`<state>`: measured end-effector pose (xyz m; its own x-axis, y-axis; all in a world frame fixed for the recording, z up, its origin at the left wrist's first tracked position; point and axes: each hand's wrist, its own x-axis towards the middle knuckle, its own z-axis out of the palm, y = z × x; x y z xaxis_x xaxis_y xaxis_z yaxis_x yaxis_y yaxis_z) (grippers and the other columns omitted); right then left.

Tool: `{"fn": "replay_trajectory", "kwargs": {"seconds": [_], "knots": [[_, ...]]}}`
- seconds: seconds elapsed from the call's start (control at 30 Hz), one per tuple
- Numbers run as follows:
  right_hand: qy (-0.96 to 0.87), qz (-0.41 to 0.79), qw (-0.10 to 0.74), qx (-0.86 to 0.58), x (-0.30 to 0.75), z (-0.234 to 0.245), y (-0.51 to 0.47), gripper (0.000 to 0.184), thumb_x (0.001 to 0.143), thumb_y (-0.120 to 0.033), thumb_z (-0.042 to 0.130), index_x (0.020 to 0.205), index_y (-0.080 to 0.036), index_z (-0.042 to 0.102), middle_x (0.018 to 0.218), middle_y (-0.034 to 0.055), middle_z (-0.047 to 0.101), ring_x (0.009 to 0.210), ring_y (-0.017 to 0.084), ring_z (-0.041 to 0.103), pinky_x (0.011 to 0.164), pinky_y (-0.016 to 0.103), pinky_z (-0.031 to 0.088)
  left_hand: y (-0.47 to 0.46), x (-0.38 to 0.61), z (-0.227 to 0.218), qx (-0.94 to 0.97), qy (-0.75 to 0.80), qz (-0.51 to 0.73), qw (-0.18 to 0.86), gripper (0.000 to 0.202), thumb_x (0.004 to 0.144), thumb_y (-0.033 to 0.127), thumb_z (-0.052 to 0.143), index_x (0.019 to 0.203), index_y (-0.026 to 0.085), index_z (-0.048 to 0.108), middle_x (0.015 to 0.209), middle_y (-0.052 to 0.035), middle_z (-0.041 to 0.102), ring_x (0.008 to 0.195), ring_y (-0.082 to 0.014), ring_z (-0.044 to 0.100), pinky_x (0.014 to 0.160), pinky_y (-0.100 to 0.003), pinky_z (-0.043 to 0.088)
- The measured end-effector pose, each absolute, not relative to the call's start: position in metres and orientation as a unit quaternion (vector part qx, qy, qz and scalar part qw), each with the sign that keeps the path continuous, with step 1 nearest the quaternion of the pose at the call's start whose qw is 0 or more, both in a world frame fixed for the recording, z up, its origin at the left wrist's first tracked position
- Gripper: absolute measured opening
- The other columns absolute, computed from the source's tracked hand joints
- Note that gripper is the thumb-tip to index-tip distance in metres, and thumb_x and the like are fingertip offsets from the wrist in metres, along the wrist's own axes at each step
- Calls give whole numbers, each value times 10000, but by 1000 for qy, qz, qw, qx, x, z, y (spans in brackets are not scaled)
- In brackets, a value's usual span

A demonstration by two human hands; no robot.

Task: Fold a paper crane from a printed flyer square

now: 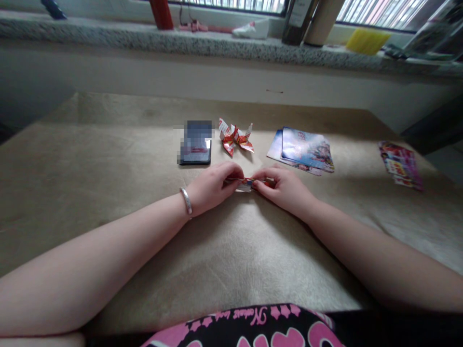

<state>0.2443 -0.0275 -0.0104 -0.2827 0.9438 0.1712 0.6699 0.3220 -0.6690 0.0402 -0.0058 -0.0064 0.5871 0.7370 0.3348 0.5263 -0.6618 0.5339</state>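
Observation:
Between my two hands is a small piece of folded printed paper [246, 182], with red, white and blue showing. My left hand [219, 185] pinches its left end; a silver bracelet [186, 200] circles that wrist. The right end sits between the thumb and fingers of my right hand [284, 187]. Most of the paper is hidden by my fingers. Just beyond my hands stands a folded red-and-white paper figure [236, 138] with pointed tips. Left of it lies a dark phone [196, 142], partly pixelated.
Glossy printed sheets [307, 148] lie right of the paper figure. Farther right, several colourful printed slips [400, 165] are near the edge of the cloth-covered table [144, 178]. Behind it, a stone windowsill [217, 44] holds a red cylinder [161, 13], bottles and a yellow sponge-like block [367, 41].

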Motion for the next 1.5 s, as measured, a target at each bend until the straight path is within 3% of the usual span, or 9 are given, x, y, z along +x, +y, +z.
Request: {"fn": "replay_trajectory", "kwargs": {"seconds": [0.13,0.43,0.6,0.8,1.0,1.17,1.37,1.5], "knots": [[-782,208,283,-516,244,-8,-29,78,800,-235,601,790,-177,653,743,27,607,680,135,537,611,261,410,-5,40,-7,874,343,292,180,49,808,116,545,828,152,571,784,5,577,707,-98,535,639,-197,445],[-835,145,273,-454,244,-8,-30,87,780,-235,618,857,-204,645,814,30,634,722,146,552,641,270,421,-6,38,-8,883,317,308,160,67,812,99,548,823,161,571,827,-2,575,725,-90,549,651,-189,460],[-821,170,292,-461,246,-11,-27,64,751,-165,602,800,-195,630,750,8,612,670,125,539,609,249,411,-5,37,-7,898,309,278,143,131,817,188,624,940,159,590,826,-6,620,740,-110,565,673,-213,450],[-830,151,305,-442,247,-10,-26,81,721,-127,584,758,-192,614,751,17,616,701,142,549,624,256,414,1,34,-7,929,281,233,68,152,844,329,627,878,182,648,848,-25,659,755,-145,564,707,-260,421],[-855,82,294,-420,247,-9,-28,99,740,-150,583,820,-203,608,821,33,648,763,165,576,678,277,436,1,34,-7,934,280,221,25,133,877,284,570,868,175,645,857,-33,673,772,-152,568,756,-280,421],[-844,122,313,-417,246,-8,-29,83,822,-256,582,837,-193,634,797,43,661,744,160,591,671,279,450,2,35,-9,926,301,224,32,167,890,293,540,844,162,633,838,-42,662,764,-153,567,739,-272,430],[-819,179,329,-434,244,-10,-27,65,821,-237,593,808,-193,638,779,36,665,726,152,596,648,272,462,0,36,-9,926,301,227,21,128,858,244,533,815,167,626,814,-35,646,735,-147,554,711,-272,422],[-851,119,338,-384,245,-8,-28,74,840,-211,558,813,-210,627,863,37,697,806,167,610,735,302,469,-2,36,-4,929,289,229,-45,157,871,266,520,792,195,636,803,-22,651,748,-156,541,696,-283,391]]}}
